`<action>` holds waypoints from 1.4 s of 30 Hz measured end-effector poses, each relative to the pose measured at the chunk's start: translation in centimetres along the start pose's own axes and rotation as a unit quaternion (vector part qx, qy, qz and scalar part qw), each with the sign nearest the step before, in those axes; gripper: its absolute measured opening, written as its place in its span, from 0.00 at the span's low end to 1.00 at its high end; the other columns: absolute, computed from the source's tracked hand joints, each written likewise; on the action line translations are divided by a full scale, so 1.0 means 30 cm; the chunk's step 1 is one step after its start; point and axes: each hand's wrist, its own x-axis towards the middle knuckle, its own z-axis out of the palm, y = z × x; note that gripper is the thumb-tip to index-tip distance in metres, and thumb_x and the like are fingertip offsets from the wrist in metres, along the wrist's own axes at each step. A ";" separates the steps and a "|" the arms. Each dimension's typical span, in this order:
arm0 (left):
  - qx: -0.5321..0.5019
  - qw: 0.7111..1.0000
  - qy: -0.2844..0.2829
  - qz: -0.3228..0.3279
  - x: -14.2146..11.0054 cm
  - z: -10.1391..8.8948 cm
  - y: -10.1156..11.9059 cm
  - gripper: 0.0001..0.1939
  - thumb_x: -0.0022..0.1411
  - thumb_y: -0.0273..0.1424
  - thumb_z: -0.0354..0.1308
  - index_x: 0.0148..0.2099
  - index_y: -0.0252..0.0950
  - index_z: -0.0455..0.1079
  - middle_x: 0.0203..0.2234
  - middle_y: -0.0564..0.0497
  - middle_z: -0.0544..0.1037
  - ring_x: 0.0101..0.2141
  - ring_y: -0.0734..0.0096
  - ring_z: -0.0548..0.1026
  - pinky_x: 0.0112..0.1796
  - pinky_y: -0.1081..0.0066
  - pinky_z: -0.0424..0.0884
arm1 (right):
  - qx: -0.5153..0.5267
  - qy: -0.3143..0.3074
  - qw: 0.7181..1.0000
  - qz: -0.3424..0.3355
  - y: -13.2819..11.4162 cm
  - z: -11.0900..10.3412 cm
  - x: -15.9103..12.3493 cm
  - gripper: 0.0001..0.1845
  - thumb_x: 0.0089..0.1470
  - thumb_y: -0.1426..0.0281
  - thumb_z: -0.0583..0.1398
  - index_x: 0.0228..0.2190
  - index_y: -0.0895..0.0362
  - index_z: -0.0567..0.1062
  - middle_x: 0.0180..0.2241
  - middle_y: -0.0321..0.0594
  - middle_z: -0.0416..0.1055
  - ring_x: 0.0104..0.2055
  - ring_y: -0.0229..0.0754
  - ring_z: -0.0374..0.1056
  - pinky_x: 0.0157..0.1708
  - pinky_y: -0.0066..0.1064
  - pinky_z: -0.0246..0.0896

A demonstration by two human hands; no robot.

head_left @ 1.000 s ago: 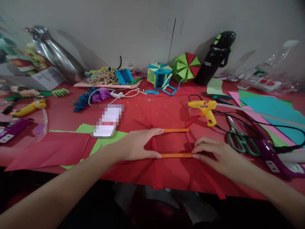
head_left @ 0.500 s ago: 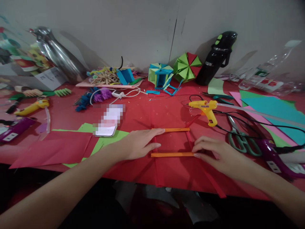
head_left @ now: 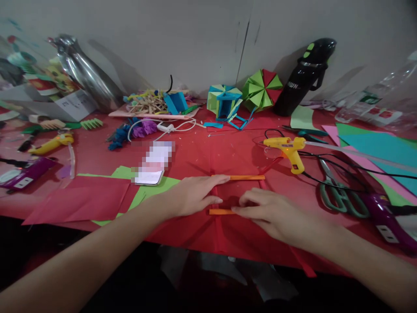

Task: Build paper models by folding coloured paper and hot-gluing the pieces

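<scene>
Two orange paper strips lie crosswise over red paper strips on the table, forming a rectangular frame. My left hand [head_left: 195, 195] lies at the frame's left side with fingers stretched out and thumb apart. Its fingertips rest on the left end of the far orange strip [head_left: 247, 177]; its thumb tip is over the left red strip [head_left: 217, 232]. My right hand [head_left: 273, 213] has curled fingers and is closed at the middle of the near orange strip [head_left: 221, 212], covering that strip's right part. Another red strip [head_left: 304, 263] comes out under my right forearm, towards the table edge.
A yellow glue gun [head_left: 288, 152] with a cable and scissors [head_left: 339, 198] lie to the right. On the left are a phone [head_left: 151, 174] and coloured paper [head_left: 81, 198]. Paper lanterns [head_left: 224, 104], a steel jug [head_left: 87, 74] and a black bottle [head_left: 301, 78] stand along the wall.
My right hand has moved left along the near orange strip, from its right end to its middle. My left hand stays on the frame. The view has shifted slightly.
</scene>
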 end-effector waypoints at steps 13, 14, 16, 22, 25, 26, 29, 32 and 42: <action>-0.008 1.000 0.001 -0.002 0.000 0.005 -0.003 0.30 0.71 0.40 0.54 0.70 0.48 0.51 0.66 0.51 0.65 0.62 0.59 0.68 0.58 0.59 0.66 | 0.067 -0.020 0.997 0.037 -0.005 -0.010 0.002 0.19 0.66 0.74 0.53 0.48 0.47 0.80 0.44 0.41 0.72 0.40 0.39 0.70 0.41 0.32 0.66; -0.009 1.000 0.001 -0.001 0.000 0.004 -0.003 0.29 0.71 0.40 0.54 0.70 0.48 0.51 0.66 0.51 0.64 0.62 0.59 0.68 0.58 0.59 0.66 | 0.070 -0.020 0.997 0.038 -0.004 -0.009 0.002 0.19 0.66 0.74 0.53 0.48 0.47 0.80 0.44 0.41 0.72 0.41 0.39 0.70 0.42 0.33 0.66; -0.010 1.000 0.000 -0.002 0.000 0.003 -0.002 0.30 0.71 0.40 0.54 0.70 0.48 0.51 0.66 0.51 0.64 0.62 0.59 0.67 0.59 0.59 0.65 | 0.073 -0.018 0.997 0.037 -0.003 -0.007 0.002 0.19 0.65 0.75 0.53 0.47 0.47 0.80 0.44 0.41 0.72 0.41 0.39 0.70 0.43 0.34 0.66; -0.002 1.000 -0.007 -0.010 0.002 -0.003 0.005 0.30 0.71 0.40 0.53 0.71 0.47 0.51 0.65 0.48 0.66 0.61 0.57 0.69 0.58 0.59 0.66 | 0.080 -0.006 0.996 0.043 -0.011 -0.014 -0.001 0.23 0.62 0.79 0.53 0.51 0.46 0.77 0.45 0.41 0.71 0.43 0.40 0.70 0.44 0.34 0.67; 0.001 1.000 -0.010 -0.013 0.002 -0.002 0.005 0.30 0.71 0.42 0.53 0.71 0.47 0.51 0.64 0.47 0.67 0.60 0.56 0.70 0.57 0.59 0.66 | 0.067 -0.007 0.996 0.063 -0.023 -0.020 0.006 0.23 0.61 0.79 0.54 0.51 0.48 0.76 0.44 0.41 0.71 0.45 0.42 0.69 0.46 0.37 0.66; 0.001 1.000 -0.009 -0.011 0.002 -0.001 0.005 0.30 0.71 0.42 0.53 0.71 0.47 0.51 0.64 0.47 0.67 0.60 0.56 0.69 0.57 0.59 0.66 | 0.059 -0.006 0.996 0.069 -0.028 -0.020 0.011 0.21 0.62 0.79 0.53 0.50 0.49 0.76 0.44 0.42 0.72 0.45 0.43 0.69 0.46 0.38 0.67; 0.001 1.000 -0.006 -0.005 0.004 0.002 0.001 0.30 0.71 0.40 0.53 0.71 0.47 0.50 0.65 0.48 0.66 0.61 0.56 0.69 0.58 0.59 0.66 | 0.035 0.001 0.997 0.072 -0.042 -0.011 0.034 0.15 0.64 0.74 0.54 0.47 0.52 0.77 0.42 0.43 0.72 0.44 0.45 0.69 0.45 0.40 0.67; 0.000 1.000 -0.005 -0.007 0.005 0.006 -0.001 0.31 0.70 0.38 0.54 0.71 0.47 0.50 0.65 0.49 0.66 0.61 0.56 0.69 0.58 0.58 0.66 | 0.021 0.011 0.999 0.045 -0.052 0.006 0.058 0.13 0.65 0.70 0.56 0.47 0.53 0.78 0.40 0.43 0.72 0.43 0.45 0.69 0.43 0.39 0.68; -0.006 1.000 -0.004 0.000 0.003 0.004 -0.005 0.30 0.71 0.39 0.54 0.71 0.47 0.50 0.64 0.47 0.67 0.60 0.57 0.70 0.57 0.59 0.66 | 0.048 0.033 0.998 0.039 -0.060 0.025 0.066 0.15 0.66 0.73 0.52 0.45 0.55 0.79 0.39 0.43 0.73 0.42 0.44 0.69 0.43 0.39 0.69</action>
